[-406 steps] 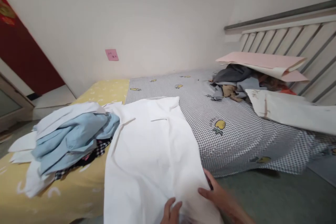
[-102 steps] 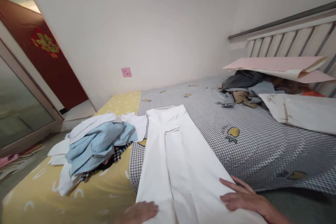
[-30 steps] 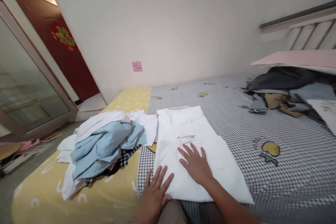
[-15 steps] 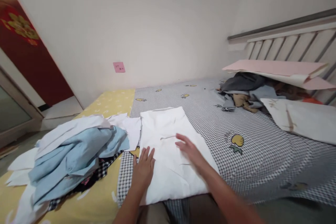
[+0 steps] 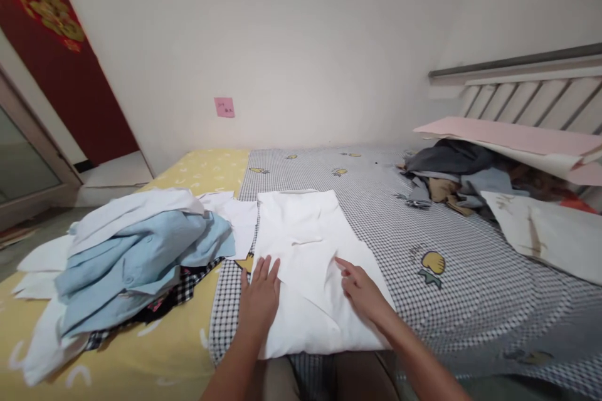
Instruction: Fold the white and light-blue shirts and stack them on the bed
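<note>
A white garment [image 5: 308,250], folded into a rectangle, lies on the grey checked bed sheet [image 5: 423,232]. My left hand [image 5: 261,294] rests flat on its near left part, fingers stretched out. My right hand [image 5: 360,288] lies on its near right part, fingers loosely curled with the index finger pointing along the cloth. Neither hand holds anything.
A heap of light blue, white and checked clothes [image 5: 126,257] sits to the left on a yellow sheet [image 5: 197,169]. At the far right are dark and tan clothes [image 5: 446,169], pink boards [image 5: 512,138], a white cushion [image 5: 545,232] and a slatted headboard [image 5: 527,94].
The long white garment has been folded up into a short rectangle. Since half a second ago my right hand slid toward the near right edge; my left hand stayed flat.
</note>
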`<state>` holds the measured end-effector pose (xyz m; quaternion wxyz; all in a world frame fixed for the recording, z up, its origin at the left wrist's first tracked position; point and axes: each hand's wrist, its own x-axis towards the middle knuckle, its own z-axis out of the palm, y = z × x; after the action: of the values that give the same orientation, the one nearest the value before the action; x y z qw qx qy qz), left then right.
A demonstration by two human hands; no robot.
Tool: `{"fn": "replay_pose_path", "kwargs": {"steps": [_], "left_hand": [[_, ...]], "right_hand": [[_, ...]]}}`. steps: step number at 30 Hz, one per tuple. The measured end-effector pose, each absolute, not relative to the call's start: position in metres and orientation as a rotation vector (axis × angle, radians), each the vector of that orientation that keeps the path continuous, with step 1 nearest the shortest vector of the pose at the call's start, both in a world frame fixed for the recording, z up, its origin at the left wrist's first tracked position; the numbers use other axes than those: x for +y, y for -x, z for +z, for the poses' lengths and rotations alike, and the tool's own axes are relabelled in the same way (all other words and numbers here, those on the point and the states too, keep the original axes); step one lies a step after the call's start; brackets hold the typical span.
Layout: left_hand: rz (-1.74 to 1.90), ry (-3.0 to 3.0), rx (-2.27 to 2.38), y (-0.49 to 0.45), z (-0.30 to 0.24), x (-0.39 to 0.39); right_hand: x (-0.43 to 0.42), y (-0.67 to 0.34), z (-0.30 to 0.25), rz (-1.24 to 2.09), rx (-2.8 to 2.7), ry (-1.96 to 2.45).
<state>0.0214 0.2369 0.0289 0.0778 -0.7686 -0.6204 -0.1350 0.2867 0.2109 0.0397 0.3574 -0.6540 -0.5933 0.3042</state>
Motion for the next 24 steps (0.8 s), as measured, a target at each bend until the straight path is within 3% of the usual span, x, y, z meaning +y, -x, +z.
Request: {"fn": "replay_pose_path", "kwargs": {"steps": [11, 17, 21, 24], "left_hand": [[-0.539, 2.286, -1.834, -0.021, 0.016, 0.240], [-0.543, 2.297, -1.840, -0.022, 0.020, 0.238], [-0.535, 2.301, -1.815, -0.021, 0.018, 0.238], [-0.567, 2.278, -1.781, -0.019, 0.014, 0.240]], "right_hand": [[0.240, -0.247, 0.045, 0.261, -2.162, 1.964], [0.242, -0.245, 0.058, 0.398, -2.216, 2.050], [0.215, -0.216, 0.070, 0.050, -2.149, 1.825], [0.201, -0.188, 0.067, -0.031, -2.242, 1.622]]}}
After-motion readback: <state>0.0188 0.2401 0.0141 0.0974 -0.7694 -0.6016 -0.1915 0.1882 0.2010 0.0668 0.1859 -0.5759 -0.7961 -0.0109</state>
